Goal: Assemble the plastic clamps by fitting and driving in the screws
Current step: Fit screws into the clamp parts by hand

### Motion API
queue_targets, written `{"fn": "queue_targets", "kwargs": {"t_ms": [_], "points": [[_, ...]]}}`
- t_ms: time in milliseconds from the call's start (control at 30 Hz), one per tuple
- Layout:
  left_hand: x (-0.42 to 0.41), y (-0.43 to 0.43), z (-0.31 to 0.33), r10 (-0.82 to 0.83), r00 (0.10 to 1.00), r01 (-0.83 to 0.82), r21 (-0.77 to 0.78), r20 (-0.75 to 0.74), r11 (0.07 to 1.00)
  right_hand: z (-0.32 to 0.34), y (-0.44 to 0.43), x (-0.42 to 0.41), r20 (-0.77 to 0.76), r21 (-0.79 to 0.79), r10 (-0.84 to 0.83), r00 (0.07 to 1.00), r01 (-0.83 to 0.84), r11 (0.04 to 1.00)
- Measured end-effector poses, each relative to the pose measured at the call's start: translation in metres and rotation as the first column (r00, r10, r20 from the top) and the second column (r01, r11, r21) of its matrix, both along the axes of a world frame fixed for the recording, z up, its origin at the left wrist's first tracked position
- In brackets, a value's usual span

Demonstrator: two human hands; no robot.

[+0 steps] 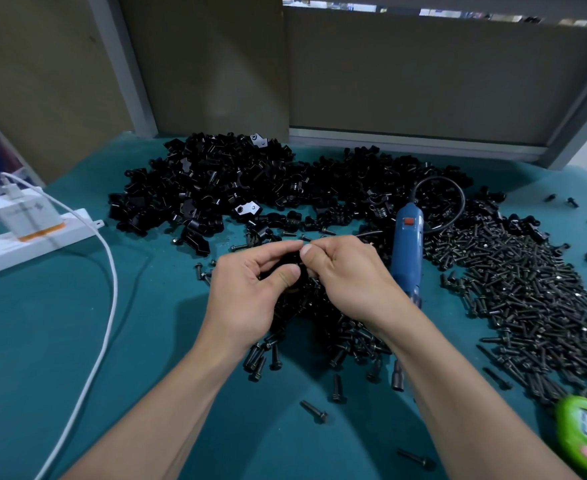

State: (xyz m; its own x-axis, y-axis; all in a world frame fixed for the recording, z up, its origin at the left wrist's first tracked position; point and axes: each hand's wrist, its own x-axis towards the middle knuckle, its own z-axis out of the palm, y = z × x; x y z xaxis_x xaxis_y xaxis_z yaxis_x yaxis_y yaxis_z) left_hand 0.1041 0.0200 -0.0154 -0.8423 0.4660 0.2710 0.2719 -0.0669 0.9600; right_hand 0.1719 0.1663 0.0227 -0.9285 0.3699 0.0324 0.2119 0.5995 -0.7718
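Observation:
Over the middle of the teal mat, my left hand (250, 292) grips a black plastic clamp (287, 263), its thumb pressed on the clamp's near side. My right hand (345, 275) meets it from the right, thumb and fingertips pinched at the clamp's top; what they pinch is too small to make out. A big heap of black clamp parts (236, 188) lies behind the hands. Black screws (527, 296) spread in a wide pile to the right and under the hands. A blue electric screwdriver (406, 251) lies on the mat just right of my right hand.
A white power strip (25, 240) with a charger and white cable (108, 317) sits at the left. A green timer (586, 434) is at the lower right corner. Loose screws (314, 410) dot the mat near my forearms. Brown panels stand behind the clamp heap.

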Motion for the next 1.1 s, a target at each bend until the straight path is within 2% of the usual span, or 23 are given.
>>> {"fn": "queue_targets", "kwargs": {"t_ms": [100,233,400,700,833,967,1100], "points": [[-0.001,0.0,0.001,0.006,1.0,-0.006,-0.003,0.01,1.0,0.005,0.001,0.001,0.017,0.059,0.05,0.999,-0.051,0.997],[-0.003,-0.001,0.001,-0.023,0.992,0.015,0.063,0.121,0.998,0.012,0.007,0.002,0.013,-0.022,0.121,0.993,-0.121,0.992],[-0.001,0.0,0.0,-0.043,0.985,0.03,0.077,0.168,0.997,0.005,0.007,0.0,-0.031,0.138,0.184,0.982,-0.178,0.974],[0.0,0.0,-0.003,0.009,0.998,-0.006,-0.036,0.069,0.999,-0.004,0.006,0.0,-0.004,0.069,0.099,0.995,-0.099,0.993],[0.004,0.001,0.0,0.049,0.999,-0.048,-0.117,0.006,0.992,0.001,0.005,0.001,-0.028,0.112,0.103,0.994,-0.1,0.989],[0.007,0.003,0.001,-0.019,1.0,0.015,-0.204,-0.019,0.979,0.006,0.005,0.0,-0.023,0.156,0.128,0.992,-0.123,0.98],[0.008,0.002,0.002,-0.012,0.999,0.005,-0.175,-0.04,0.985,0.006,0.003,0.0,-0.034,0.171,0.127,0.991,-0.12,0.978]]}}
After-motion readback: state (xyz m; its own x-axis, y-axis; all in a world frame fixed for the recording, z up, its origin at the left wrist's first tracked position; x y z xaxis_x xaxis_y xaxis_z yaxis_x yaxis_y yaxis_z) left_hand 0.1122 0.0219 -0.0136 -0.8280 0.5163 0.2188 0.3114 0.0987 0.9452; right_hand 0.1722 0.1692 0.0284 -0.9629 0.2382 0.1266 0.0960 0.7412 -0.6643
